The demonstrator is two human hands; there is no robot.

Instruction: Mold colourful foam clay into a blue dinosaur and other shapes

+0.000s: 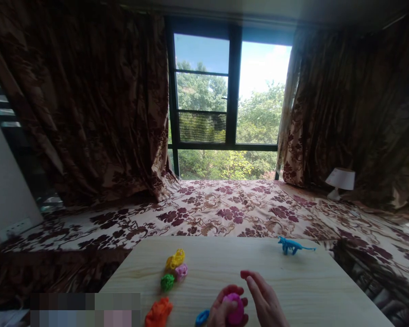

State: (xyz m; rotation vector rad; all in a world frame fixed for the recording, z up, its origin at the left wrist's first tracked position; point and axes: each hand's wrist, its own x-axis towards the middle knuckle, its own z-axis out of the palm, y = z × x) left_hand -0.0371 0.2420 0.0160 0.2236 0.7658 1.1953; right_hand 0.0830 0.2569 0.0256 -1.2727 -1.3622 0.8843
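My left hand (221, 308), at the bottom edge of the head view, has its fingers wrapped round a smooth, rounded lump of bright pink modelling clay (235, 309). Just to the right, apart from the clay, my right hand (265, 300) is held with its fingers stretched out and nothing in them. A blue ring-shaped piece (202, 317) lies left of my left hand. Farther left on the table sit an orange lump (158, 312), a green lump (167, 282), a pale pink lump (181, 272) and a yellow lump of loops (175, 259).
A blue four-legged animal figure (291, 245) with a long tail stands at the wooden table's (218, 252) far right. Beyond the table, a ledge with flowered cloth (225, 204) reaches the window (204, 91). A small white lamp (341, 179) stands there, between dark curtains (98, 104).
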